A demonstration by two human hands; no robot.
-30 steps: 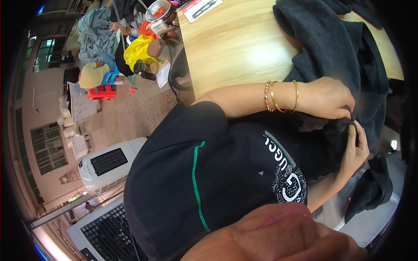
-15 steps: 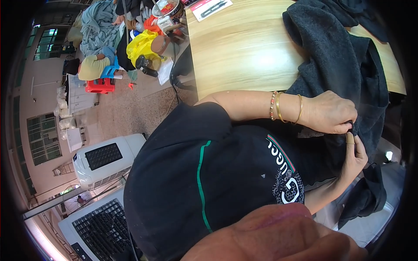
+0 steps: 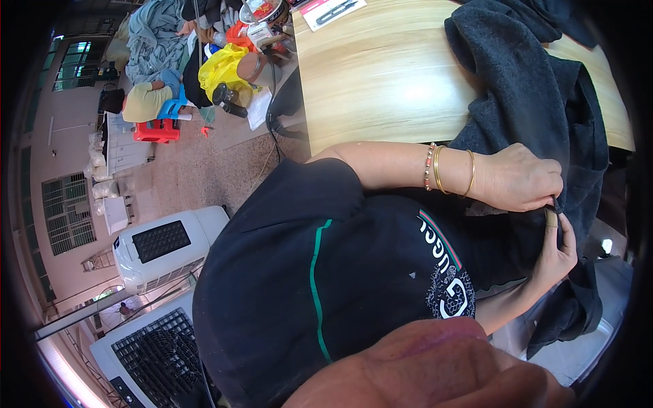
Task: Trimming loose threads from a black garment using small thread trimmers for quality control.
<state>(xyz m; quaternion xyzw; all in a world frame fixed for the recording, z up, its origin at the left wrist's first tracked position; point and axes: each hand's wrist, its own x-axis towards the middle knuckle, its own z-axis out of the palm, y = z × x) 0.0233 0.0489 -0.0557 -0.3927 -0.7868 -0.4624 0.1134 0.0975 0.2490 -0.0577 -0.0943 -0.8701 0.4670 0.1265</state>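
Observation:
A dark charcoal, fuzzy cloth (image 3: 517, 88) drapes from the table toward my lap. My left hand (image 3: 522, 178), with bangles and a beaded bracelet on its wrist, is closed in a pinch on an edge of this cloth. Just below it, my right hand (image 3: 559, 248) has its fingers raised and meeting the same edge, the fingertips almost touching those of the left. A tan band wraps one right finger. Between the fingertips a small dark bit of fabric shows; whether they hold anything thinner is too small to tell.
A wood-grain table (image 3: 381, 81) holds a flat packaged tool (image 3: 335, 12). Another dark cloth (image 3: 571, 313) hangs beside my right forearm. Leftward are a yellow bag (image 3: 221, 64), a jar, piled garments, a person (image 3: 146, 102) on stools, and two white air coolers (image 3: 166, 248).
Both hands have shifted slightly to the right in the picture, along with a small shift of the whole view. The pinch at the cloth edge continues, with fingers slightly rearranged.

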